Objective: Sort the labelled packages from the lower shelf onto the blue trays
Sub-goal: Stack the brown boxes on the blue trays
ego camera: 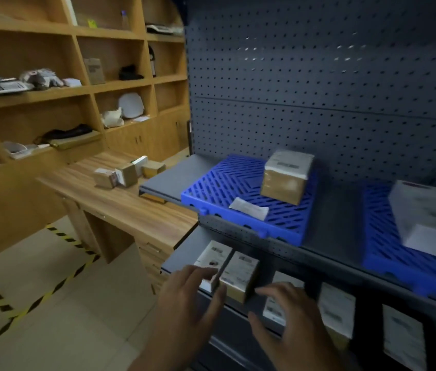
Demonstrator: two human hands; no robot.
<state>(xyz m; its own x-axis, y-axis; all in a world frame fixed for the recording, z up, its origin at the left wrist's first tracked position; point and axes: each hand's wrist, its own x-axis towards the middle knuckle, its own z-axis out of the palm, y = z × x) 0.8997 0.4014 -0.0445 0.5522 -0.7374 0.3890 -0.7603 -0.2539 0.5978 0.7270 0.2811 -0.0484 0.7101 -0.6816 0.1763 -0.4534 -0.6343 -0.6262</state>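
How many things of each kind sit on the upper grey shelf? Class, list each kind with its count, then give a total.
Blue trays: 2
Labelled brown box: 1
Flat white packet: 1
Large pale package: 1
Total: 5

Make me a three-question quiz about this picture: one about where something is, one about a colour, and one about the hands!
1. Where is the white slip?
A on the floor; B on the left tray; C on the desk.
2. What colour are the trays?
A red; B green; C blue.
3. How are the hands?
A open, fingers spread; B in fists; C carrying a tray.

Answers:
1. B, the slip lies beside the box on that tray.
2. C, the left tray and the right tray are both blue.
3. A, the left hand and right hand show straight fingers near the lower packages.
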